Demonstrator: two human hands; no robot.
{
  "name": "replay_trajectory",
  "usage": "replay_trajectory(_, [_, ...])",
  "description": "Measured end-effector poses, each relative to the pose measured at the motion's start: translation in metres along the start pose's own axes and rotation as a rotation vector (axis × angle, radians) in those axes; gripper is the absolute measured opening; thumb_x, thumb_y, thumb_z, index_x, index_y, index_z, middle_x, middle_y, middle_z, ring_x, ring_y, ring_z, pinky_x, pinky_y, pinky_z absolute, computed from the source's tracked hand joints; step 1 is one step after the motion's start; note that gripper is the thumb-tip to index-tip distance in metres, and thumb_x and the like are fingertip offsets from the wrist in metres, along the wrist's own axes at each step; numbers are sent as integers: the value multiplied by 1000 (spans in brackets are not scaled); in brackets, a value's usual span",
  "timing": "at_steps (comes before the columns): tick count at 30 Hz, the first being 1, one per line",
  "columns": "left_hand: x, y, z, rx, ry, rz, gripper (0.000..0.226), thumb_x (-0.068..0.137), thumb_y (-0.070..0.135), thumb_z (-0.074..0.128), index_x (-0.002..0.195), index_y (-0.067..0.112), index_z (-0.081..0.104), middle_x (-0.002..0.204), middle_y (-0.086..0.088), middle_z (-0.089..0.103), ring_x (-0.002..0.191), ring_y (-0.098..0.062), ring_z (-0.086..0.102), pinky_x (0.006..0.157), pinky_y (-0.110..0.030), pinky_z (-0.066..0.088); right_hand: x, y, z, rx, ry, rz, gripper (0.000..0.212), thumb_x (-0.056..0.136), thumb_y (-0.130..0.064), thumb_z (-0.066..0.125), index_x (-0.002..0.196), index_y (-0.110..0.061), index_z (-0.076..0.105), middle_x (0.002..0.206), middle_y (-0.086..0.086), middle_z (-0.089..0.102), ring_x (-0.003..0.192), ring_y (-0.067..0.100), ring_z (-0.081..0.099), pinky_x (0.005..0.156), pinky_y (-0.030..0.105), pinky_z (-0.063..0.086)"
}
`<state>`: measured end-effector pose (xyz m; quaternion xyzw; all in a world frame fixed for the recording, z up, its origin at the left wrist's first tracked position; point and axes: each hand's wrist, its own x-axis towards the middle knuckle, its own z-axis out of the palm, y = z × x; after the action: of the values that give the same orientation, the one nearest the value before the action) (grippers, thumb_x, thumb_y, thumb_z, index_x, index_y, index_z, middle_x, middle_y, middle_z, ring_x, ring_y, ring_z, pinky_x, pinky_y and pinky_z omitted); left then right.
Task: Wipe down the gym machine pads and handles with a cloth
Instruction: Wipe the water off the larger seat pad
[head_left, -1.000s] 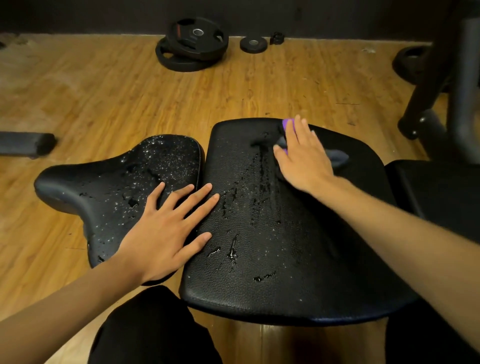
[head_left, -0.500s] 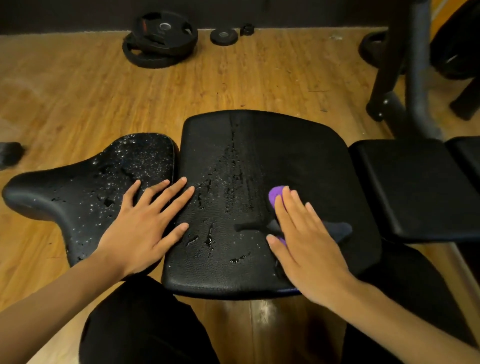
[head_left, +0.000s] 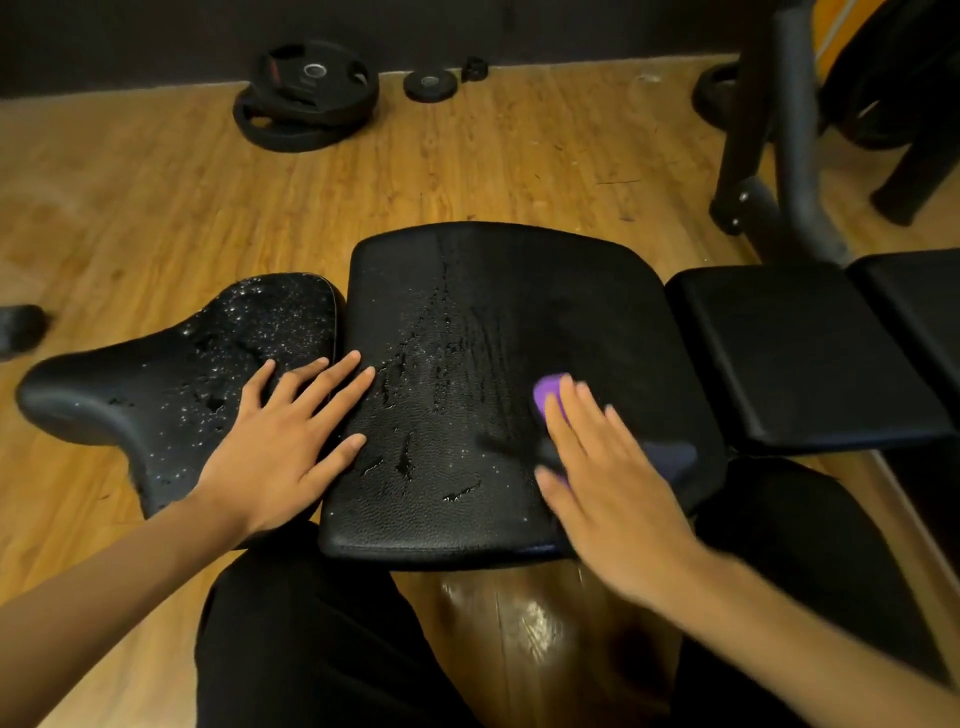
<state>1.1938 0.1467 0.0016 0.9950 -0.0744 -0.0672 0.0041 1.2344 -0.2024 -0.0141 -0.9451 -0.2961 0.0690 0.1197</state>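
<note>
our right hand (head_left: 613, 483) presses a purple cloth (head_left: 546, 397) flat-fingered onto the wet pebbled square pad (head_left: 467, 322); left hand (head_left: 280, 441) rests splayed on the beaded saddle-shaped pad (head_left: 156, 374).

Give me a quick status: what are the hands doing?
Left hand flat on spattered seat pad. Right hand flat, pressing purple cloth on middle pad. Nothing in the way.

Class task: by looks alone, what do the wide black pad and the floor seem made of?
Wide black pad: probably vinyl or faux leather; pebbled grain, water beading on it. Floor: wood or wood-look laminate; plank seams, grain, slight sheen.
</note>
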Motion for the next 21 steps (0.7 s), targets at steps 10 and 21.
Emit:
replay_trajectory(10, [-1, 3, 1, -3, 22, -5, 67, 107, 62, 14, 166, 31, 19, 172, 7, 20, 153, -27, 30, 125, -62, 13, 103, 40, -20, -13, -43, 249, 67, 111, -42, 23, 163, -9, -1, 172, 8, -10, 158, 20, -11, 127, 36, -8])
replay_trajectory(21, [-2, 3, 4, 10, 35, -21, 67, 107, 60, 14, 166, 30, 19, 173, 5, 19, 154, -28, 29, 124, -61, 13, -6, -82, 11, 37, 87, -131, 63, 106, -41, 23, 162, -11, 20, 171, 5, 15, 158, 19, 9, 128, 43, 18])
